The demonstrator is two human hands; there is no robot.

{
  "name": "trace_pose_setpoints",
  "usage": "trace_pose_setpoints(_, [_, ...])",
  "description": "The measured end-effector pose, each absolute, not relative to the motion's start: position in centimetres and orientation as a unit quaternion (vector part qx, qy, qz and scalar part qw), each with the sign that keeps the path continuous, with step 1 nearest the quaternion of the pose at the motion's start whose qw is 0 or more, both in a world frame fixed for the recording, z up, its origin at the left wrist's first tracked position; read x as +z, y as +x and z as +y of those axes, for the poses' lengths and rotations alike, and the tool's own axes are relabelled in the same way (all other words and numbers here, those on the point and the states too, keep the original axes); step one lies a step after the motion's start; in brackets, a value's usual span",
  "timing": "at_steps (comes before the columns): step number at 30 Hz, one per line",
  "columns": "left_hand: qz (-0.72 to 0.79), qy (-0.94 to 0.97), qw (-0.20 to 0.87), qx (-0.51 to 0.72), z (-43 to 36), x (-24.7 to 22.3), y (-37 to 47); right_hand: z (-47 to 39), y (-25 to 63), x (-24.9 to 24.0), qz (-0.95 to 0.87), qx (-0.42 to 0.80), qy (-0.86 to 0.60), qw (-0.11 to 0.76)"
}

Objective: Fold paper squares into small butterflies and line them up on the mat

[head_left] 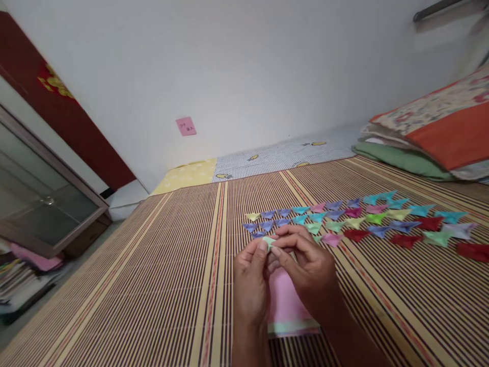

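A small folded piece of pale green paper [269,243] is pinched between both hands. My left hand [251,278] grips its left side with the thumb on top. From the right, my right hand [311,267] holds it between thumb and fingers. Beneath the hands lies a stack of paper sheets [287,300], pink on top with a pale green edge showing. Just beyond the hands, several small folded paper shapes [376,218] in blue, red, green, yellow and pink are laid out in rows on the striped mat [171,270].
Folded bedding [405,159] and an orange floral pillow [451,132] are piled at the right. Patterned cloth [267,155] runs along the wall behind the mat. A pink note [186,126] is on the wall. At the left stands a glass-panelled cabinet [42,199].
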State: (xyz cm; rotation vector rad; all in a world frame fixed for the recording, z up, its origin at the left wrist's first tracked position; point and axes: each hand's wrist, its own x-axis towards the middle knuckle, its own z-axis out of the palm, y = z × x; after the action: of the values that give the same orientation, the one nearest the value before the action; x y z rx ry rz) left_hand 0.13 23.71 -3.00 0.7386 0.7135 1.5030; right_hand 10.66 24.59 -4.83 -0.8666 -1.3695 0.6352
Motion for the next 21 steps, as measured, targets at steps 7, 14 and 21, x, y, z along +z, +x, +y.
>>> trace_pose_setpoints(7, [0.297, 0.387, 0.610, 0.624, 23.39, -3.08, 0.08, 24.78, 11.14, -4.53, -0.577, 0.327, -0.354, 0.660])
trace_pose_setpoints(14, [0.299, 0.394, 0.596, 0.633, 23.57, -3.32, 0.42, 24.77, 11.15, -4.49, -0.552, 0.356, -0.337, 0.675])
trace_pose_setpoints(21, [0.315, 0.405, 0.588, 0.625, 23.52, -3.25, 0.19, 25.24, 11.63, -5.05, -0.557, 0.368, -0.324, 0.670])
